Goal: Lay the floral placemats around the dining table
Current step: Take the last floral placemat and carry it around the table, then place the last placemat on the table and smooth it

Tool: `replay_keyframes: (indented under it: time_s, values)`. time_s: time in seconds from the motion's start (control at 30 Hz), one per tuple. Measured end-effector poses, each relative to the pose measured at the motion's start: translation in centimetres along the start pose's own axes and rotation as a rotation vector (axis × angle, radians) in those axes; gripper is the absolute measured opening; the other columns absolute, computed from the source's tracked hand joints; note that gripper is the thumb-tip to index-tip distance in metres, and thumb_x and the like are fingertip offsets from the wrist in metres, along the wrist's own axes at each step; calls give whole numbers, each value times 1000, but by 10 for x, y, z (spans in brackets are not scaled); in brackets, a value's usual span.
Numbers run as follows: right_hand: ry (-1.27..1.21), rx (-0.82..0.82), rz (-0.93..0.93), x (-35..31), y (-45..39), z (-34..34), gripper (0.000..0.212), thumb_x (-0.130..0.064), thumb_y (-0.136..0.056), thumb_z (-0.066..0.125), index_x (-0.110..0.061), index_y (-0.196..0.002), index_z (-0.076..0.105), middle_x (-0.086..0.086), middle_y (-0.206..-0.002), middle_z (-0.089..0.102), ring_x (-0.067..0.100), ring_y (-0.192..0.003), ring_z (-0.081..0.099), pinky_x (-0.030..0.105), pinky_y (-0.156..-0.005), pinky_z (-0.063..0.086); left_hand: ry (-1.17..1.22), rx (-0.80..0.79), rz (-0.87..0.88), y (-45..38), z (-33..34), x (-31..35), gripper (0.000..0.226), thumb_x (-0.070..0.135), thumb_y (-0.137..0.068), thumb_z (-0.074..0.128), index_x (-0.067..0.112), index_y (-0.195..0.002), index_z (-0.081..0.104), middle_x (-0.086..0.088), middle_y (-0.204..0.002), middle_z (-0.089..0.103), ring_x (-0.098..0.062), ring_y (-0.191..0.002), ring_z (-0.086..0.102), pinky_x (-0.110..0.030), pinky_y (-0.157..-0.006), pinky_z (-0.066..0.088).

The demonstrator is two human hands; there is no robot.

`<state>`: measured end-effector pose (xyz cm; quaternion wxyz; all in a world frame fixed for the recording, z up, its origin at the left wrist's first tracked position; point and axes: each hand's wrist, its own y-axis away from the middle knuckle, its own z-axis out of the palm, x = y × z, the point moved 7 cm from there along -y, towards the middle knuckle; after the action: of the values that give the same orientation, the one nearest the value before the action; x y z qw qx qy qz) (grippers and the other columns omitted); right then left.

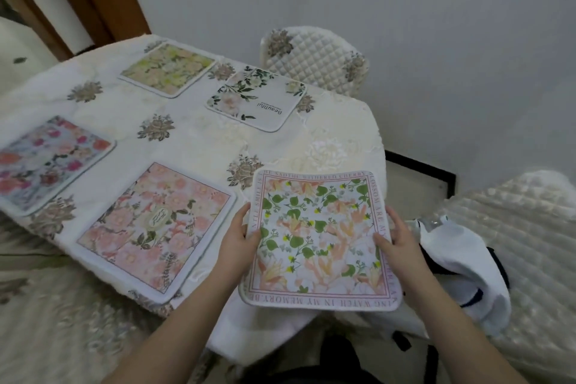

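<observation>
I hold the green-leaf mat [321, 240] by its two side edges: my left hand [240, 235] pinches the left edge, thumb on top and fingers curled under, and my right hand [397, 238] pinches the right edge the same way. The mat has a pink lettered border and lies roughly flat, over the near right corner of the table [193, 140], its near half hanging past the edge.

Four other mats lie flat on the quilted cloth. The pink mat [156, 232] sits at the near edge, just left of my left hand. The blue mat [46, 162] lies at the left edge. The yellow mat [168, 68] lies at the far edge, and the white mat [257, 101], printed "Beautiful", sits beside it toward the far right corner.

A quilted chair [314, 59] stands behind the far right corner. A white bag [461, 271] with dark straps lies at my right, off the table.
</observation>
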<state>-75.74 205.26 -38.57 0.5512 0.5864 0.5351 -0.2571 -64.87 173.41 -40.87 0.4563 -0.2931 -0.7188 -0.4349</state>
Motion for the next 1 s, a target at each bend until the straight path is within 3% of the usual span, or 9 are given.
replay_keyframes:
  time_s: [0.1, 0.17, 0.3, 0.4, 0.5, 0.6, 0.73, 0.8, 1.0]
  values:
    - [41, -86, -17, -9, -39, 7, 61, -8, -100, 54, -35, -149, 31, 5, -120, 69, 14, -88, 74, 26, -62, 59, 30, 106, -21, -9, 4, -2, 58, 19, -97, 59, 50, -140, 35, 6, -106, 74, -9, -77, 75, -22, -55, 56]
    - [74, -164, -15, -15, -65, 10, 61, -10, -100, 55, -34, -150, 29, 5, -110, 73, 16, -81, 75, 27, -59, 59, 46, 178, -51, -10, 7, -8, 56, 22, -99, 57, 49, -142, 35, 5, -108, 73, -11, -79, 75, -28, -58, 60]
    - [112, -308, -9, -30, -110, 17, 61, -10, -100, 54, -34, -149, 27, 6, -107, 74, 25, -81, 76, 42, -66, 61, 62, 285, -104, -10, 17, -20, 59, 22, -100, 56, 41, -149, 29, 3, -109, 73, -13, -77, 75, -31, -58, 61]
    - [153, -378, -11, -39, -140, 22, 60, -10, -101, 53, -37, -148, 28, 0, -106, 73, 20, -79, 76, 32, -58, 59, 100, 349, -178, -14, 28, -27, 60, 22, -100, 57, 41, -149, 29, -1, -111, 72, -15, -79, 75, -42, -66, 62]
    - [218, -422, -22, -46, -171, 28, 56, -12, -100, 55, -34, -145, 32, -5, -104, 72, 11, -75, 75, 21, -51, 54, 166, 411, -238, -16, 38, -32, 61, 23, -99, 60, 41, -148, 30, 3, -106, 74, -13, -81, 75, -38, -64, 61]
    - [334, -463, -54, -52, -203, 33, 42, -16, -98, 57, -27, -136, 43, -8, -106, 71, 7, -78, 73, 21, -55, 54, 231, 458, -269, -18, 50, -33, 63, 23, -95, 66, 43, -144, 31, 14, -92, 77, -12, -78, 76, -26, -56, 57]
    - [454, -498, -96, -60, -240, 37, 31, -16, -97, 58, -21, -127, 52, -1, -111, 69, 8, -87, 67, 27, -63, 49, 321, 450, -301, -20, 72, -41, 76, 17, -90, 74, 36, -148, 29, 7, -97, 78, -17, -85, 76, -45, -75, 61]
    - [490, -537, -97, -64, -254, 39, 28, -15, -97, 58, -20, -125, 53, 0, -111, 69, 11, -88, 67, 27, -63, 50, 353, 439, -323, -20, 82, -45, 79, 16, -89, 75, 34, -150, 28, 4, -100, 78, -18, -87, 76, -48, -79, 60]
    - [600, -668, -144, -75, -284, 59, 26, -16, -97, 59, -20, -122, 55, 0, -106, 68, 16, -88, 69, 30, -66, 53, 477, 491, -361, -22, 94, -50, 52, 7, -89, 73, 26, -129, 46, -1, -98, 78, -22, -86, 76, -31, -61, 61]
